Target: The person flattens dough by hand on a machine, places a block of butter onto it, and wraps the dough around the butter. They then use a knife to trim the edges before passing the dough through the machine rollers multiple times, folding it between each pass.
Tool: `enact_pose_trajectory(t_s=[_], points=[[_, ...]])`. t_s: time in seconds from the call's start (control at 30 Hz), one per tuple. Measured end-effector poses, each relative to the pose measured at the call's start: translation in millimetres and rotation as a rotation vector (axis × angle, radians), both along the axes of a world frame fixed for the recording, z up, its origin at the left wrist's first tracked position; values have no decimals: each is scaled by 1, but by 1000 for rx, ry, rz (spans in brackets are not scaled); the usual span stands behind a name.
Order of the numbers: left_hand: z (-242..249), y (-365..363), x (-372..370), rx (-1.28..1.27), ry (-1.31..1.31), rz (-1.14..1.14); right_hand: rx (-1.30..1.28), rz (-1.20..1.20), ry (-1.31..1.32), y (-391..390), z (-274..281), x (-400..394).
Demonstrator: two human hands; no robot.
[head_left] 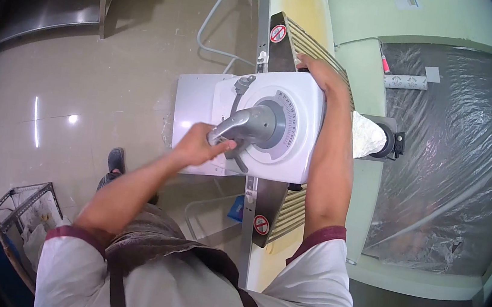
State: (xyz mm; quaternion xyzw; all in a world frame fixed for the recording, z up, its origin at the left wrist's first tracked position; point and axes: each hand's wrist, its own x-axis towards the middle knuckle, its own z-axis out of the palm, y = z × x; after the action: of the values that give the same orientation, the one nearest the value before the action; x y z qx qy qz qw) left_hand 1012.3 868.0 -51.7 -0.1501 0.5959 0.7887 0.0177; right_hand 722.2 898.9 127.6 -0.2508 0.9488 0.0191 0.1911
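Note:
A white machine housing (300,159), looking like the head of a dough sheeter, fills the middle of the view. On top, a grey lever handle (249,123) sits at a round numbered dial (288,104). My left hand (198,145) is closed around the lever's outer end, thumb along it. My right arm stretches over the housing's right side. My right hand (322,74) lies at the far corner, its fingers extended beside the slatted metal guard (313,43); the housing partly hides what they touch. A second slatted guard (288,213) is on the near side.
Yellowish belts (302,2) extend from the machine, far and near. To the right are a white bundle on a dark-ended roller (368,136) and a plastic-covered surface (443,176) with a paper-like roll (406,82). A metal rack (25,201) stands lower left on the tiled floor (83,86).

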Motion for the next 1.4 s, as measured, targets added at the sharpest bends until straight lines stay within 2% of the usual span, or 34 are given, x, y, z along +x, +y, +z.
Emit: enact_pose_trajectory(t_s=[0.13, 0.33, 0.4, 0.47, 0.53, 0.77, 0.9, 1.0, 1.13, 1.2, 1.27, 1.33, 1.4], points=[[-14, 1, -5, 108, 159, 40, -93, 9, 143, 4, -9, -5], [-8, 3, -6, 34, 172, 112, -297, 313, 286, 14, -8, 8], [1, 2, -8, -19, 96, 88, -497, 256, 189, 25, -10, 24], [0, 6, -9, -76, 72, 139, -491, 229, 226, 36, 17, 81], [1, 9, -9, -16, 101, 158, -555, 467, 445, 60, -13, 86], [7, 17, -9, -54, 70, 234, -856, 491, 388, 167, -7, 170], [3, 21, -10, -50, 76, 287, -864, 264, 539, 220, -36, 186], [6, 22, -9, -57, 51, 295, -1096, 305, 499, 238, -61, 170], [-6, 20, -9, -38, 55, 296, -1784, -68, 53, 224, -90, 170], [-7, 18, -8, -2, 19, 292, -1883, -204, 153, 217, -100, 170], [-6, 15, -3, 49, 43, 201, -1844, -353, 102, 229, -132, 162], [-23, 12, 1, 97, 75, 135, -1794, -371, 163, 218, -105, 172], [-13, 17, 3, 30, 86, 195, -1881, -451, 150, 207, -103, 174]])
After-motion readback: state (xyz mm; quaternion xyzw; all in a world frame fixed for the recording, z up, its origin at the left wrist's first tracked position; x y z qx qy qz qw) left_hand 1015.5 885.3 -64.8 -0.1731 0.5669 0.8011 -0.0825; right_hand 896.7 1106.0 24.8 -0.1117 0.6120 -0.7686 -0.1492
